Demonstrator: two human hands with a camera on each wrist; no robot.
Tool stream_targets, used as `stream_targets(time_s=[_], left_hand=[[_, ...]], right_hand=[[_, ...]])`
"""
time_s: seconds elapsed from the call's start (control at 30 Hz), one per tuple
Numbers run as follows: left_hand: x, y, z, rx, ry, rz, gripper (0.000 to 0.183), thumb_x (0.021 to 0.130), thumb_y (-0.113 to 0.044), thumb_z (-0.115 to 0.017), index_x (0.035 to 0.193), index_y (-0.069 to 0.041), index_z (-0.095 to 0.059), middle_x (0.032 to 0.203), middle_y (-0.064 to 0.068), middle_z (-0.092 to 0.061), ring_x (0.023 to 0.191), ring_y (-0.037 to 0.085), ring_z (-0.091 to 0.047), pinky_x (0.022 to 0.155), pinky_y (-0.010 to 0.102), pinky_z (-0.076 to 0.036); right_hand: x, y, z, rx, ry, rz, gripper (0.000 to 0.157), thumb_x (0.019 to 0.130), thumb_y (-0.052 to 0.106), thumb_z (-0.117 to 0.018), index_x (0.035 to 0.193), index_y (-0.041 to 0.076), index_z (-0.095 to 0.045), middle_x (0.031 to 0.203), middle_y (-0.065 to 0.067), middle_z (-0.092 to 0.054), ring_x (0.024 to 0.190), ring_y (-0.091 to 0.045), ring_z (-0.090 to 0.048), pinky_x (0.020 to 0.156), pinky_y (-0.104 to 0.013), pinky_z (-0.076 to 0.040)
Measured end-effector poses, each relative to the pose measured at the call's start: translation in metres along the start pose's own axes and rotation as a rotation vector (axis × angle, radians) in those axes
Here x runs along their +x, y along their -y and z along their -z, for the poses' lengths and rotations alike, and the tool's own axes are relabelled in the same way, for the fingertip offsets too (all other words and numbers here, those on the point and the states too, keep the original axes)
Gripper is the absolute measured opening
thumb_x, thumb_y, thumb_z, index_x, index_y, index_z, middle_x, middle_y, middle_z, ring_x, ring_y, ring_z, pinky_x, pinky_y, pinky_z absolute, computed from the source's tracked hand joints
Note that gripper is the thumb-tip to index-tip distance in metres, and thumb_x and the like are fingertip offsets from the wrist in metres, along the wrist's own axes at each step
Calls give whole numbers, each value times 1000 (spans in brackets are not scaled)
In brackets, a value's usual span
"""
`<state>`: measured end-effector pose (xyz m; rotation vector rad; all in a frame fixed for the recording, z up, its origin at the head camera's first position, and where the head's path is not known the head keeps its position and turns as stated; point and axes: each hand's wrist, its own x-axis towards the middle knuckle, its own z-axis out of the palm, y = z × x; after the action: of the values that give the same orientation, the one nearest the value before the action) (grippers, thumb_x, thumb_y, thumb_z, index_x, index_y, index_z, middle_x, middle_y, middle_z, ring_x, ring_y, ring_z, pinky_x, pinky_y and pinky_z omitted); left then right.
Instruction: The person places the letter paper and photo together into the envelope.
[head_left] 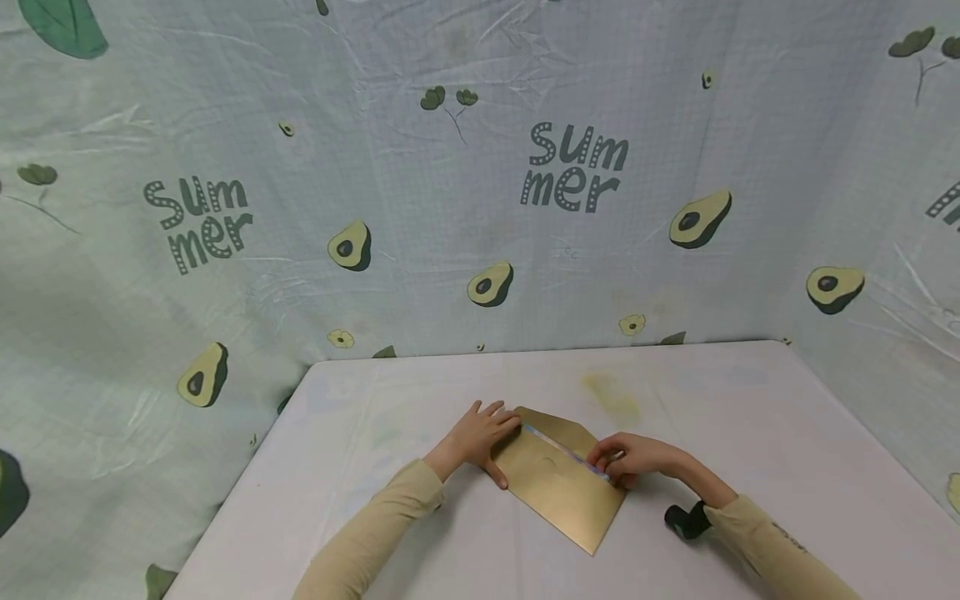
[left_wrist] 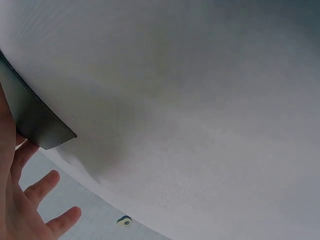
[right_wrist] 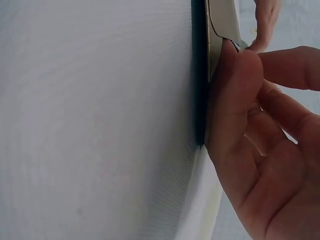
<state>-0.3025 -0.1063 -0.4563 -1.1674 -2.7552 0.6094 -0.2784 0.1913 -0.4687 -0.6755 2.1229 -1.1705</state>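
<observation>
A gold envelope lies slantwise at the table's middle, its flap folded open at the far side. Along its mouth runs the edge of a thin colourful sheet, bluish and mostly hidden inside. My left hand holds the envelope's left end between thumb and forefinger; its other fingers are spread out. With thumb and fingertips, my right hand pinches the sheet at the right end of the mouth. The right wrist view shows that thumb and forefinger close together at the envelope's edge.
The table has a white cloth with a faint yellow stain. Near the right wrist is a dark camera mount. A curtain printed with avocados and "summer" hangs behind and beside the table.
</observation>
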Motion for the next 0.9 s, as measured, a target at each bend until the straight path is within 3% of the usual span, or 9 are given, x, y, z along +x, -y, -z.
stream_targets(time_s=[0.47, 0.77, 0.9], left_hand=[[1, 0, -2, -14, 34, 9, 108, 52, -82, -55, 137, -20, -32, 140, -4, -37, 131, 22, -32, 99, 45, -36], [-1, 0, 2, -17, 48, 19, 107, 52, -81, -55, 138, -22, -31, 142, -6, -34, 132, 21, -30, 99, 45, -36], [-2, 0, 4, -34, 57, 24, 108, 52, -80, -56, 139, -22, -30, 143, -6, -33, 133, 21, -29, 99, 46, -35]], right_hand=[[-4, 0, -2, -9, -34, -9, 31, 82, 3, -47, 111, -1, -57, 86, -5, -55, 68, -12, -53, 54, -24, -44], [-19, 1, 2, -22, -84, 25, 33, 88, 10, -46, 118, -2, -53, 110, -17, -59, 79, -13, -58, 59, -27, -48], [-27, 0, 6, -60, -110, 51, 33, 91, 12, -46, 119, -3, -52, 110, -19, -60, 83, -14, -58, 58, -28, -48]])
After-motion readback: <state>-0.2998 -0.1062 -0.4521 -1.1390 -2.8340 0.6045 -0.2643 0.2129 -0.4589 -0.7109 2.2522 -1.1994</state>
